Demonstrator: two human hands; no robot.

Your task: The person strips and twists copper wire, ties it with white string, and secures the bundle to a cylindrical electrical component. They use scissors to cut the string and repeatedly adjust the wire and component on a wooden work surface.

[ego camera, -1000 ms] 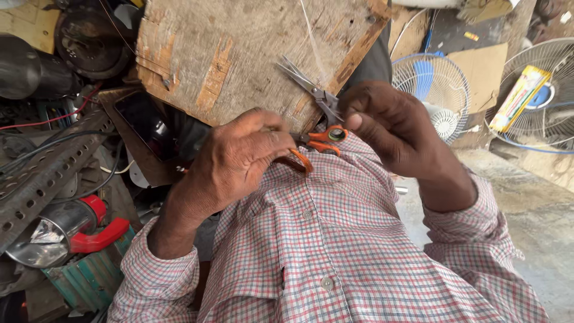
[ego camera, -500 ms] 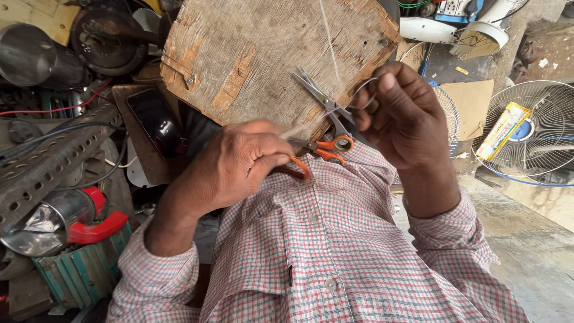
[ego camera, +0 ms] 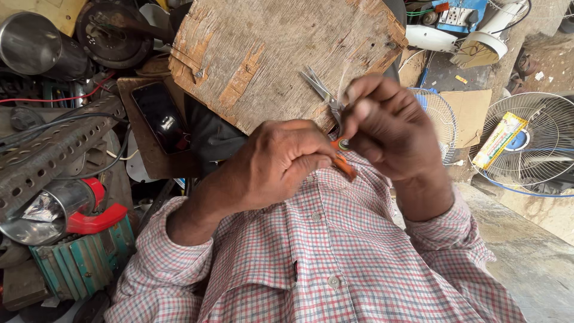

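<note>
Left hand [ego camera: 281,164] closed around the orange handles of small scissors [ego camera: 329,116], blades [ego camera: 315,84] open and pointing up and away — held close to the chest, likely for fine control. Right hand [ego camera: 388,128], just beside the left grip and blurred, pinching a thin pale wire [ego camera: 342,81] near the blades; grip shut on it. Behind both grips, a worn wooden board [ego camera: 263,54]; to the left, a dark phone [ego camera: 160,116].

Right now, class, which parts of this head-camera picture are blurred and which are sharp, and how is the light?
Head view: the right hand is motion-blurred; the left hand, gripping orange-handled metal scissors, looks sharper; the worn wooden board and checked shirt are crisp; the daylight is soft and even, with no harsh shadows.
</note>
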